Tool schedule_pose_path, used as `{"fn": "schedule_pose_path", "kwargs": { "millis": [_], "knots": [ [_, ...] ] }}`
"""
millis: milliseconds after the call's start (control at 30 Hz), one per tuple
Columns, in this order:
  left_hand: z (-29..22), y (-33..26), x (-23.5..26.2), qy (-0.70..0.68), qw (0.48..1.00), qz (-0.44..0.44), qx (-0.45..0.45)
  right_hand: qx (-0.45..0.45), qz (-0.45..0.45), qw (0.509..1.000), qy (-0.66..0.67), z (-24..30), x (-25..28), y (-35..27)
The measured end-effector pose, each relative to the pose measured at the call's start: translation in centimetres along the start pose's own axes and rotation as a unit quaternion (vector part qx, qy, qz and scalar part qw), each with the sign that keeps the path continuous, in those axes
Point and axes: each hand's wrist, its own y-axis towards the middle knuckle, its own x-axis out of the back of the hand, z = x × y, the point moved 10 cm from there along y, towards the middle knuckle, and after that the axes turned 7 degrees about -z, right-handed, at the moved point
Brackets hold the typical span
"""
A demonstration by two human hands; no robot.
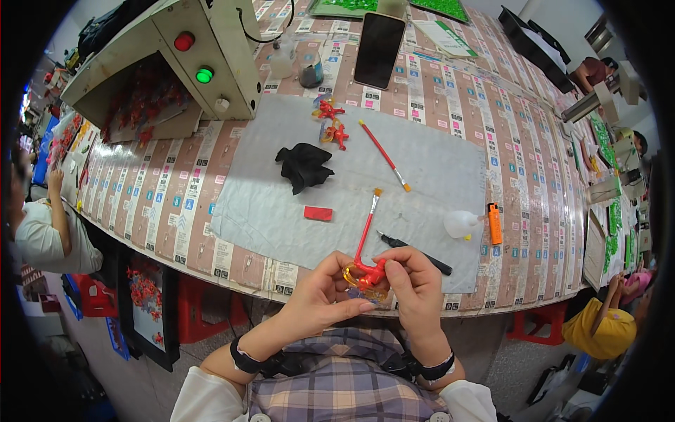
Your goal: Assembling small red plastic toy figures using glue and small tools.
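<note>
Close to the table's front edge, a small glossy red plastic figurine point(370, 276) with clear yellow and purplish parts is held between both hands. My left hand point(325, 292) grips it from the left, thumb underneath. The fingers of my right hand point(418, 287) pinch its right end. Just beyond lies a flat paintbrush point(367, 228) with a red handle, its near end by the figurine. A craft knife point(422, 256) with a black handle rests beyond my right hand. Farther off are a second red paintbrush point(383, 153), a red block point(318, 213) and a crumpled black cloth point(304, 167).
Two similar figurines point(333, 133) lie on the grey sheet point(253, 183). At right are a white squeeze bottle point(460, 224) and an orange lighter point(495, 224). A phone point(380, 50) stands at the back. A metal machine box point(232, 63) with a lit green button occupies the far left. Other people sit on both sides.
</note>
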Motion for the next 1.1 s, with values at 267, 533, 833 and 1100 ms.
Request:
{"fn": "schedule_pose_path", "kwargs": {
  "millis": [267, 533, 833, 1100],
  "knots": [
    [-0.1, 0.0, 0.3, 0.020, 1.000, -0.018, -0.008, 0.026, -0.034, 0.997, -0.067, 0.6, 0.7, 0.3],
    [-0.5, -0.2, 0.9, -0.031, 0.999, -0.024, 0.000, 0.204, -0.264, 0.934, -0.129, 4.6, 10.5, -0.9],
    [-0.2, 0.0, 1.3, -0.050, 0.999, -0.017, 0.009, 0.201, -0.330, 0.892, -0.235, 2.7, 17.5, 1.5],
    [-0.5, -0.2, 1.1, -0.052, 0.999, 0.004, 0.005, 0.042, -0.245, 0.906, -0.343, -2.6, 18.9, 4.6]
  ]
}}
